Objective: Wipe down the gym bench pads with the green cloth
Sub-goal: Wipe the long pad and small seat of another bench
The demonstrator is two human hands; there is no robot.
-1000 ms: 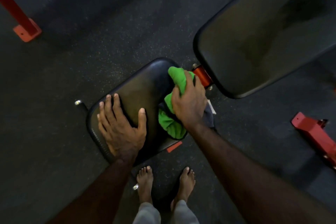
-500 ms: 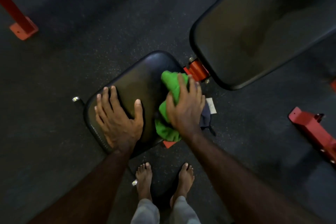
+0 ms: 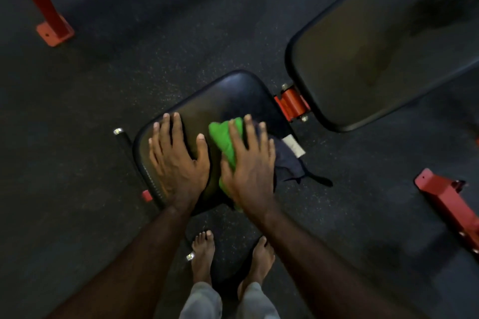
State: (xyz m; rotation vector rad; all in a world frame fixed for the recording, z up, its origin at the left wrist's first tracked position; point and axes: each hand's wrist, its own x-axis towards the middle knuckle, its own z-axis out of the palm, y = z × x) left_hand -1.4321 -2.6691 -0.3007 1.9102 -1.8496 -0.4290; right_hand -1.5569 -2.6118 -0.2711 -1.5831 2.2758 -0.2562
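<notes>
Black padded vinyl covers the seat pad (image 3: 228, 96) and the back pad (image 3: 375, 59), joined by a red hinge (image 3: 293, 105) over speckled dark rubber floor (image 3: 155, 59). The green cloth (image 3: 223, 137) is pressed onto the seat pad under the right hand (image 3: 248, 166), fingers spread straight. The left hand (image 3: 176, 158) is laid flat beside it, fingers spread. Red frame feet (image 3: 55, 33) are seen around.

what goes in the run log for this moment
right hand presses green cloth on seat pad | left hand flat on pad | back pad untouched
</notes>
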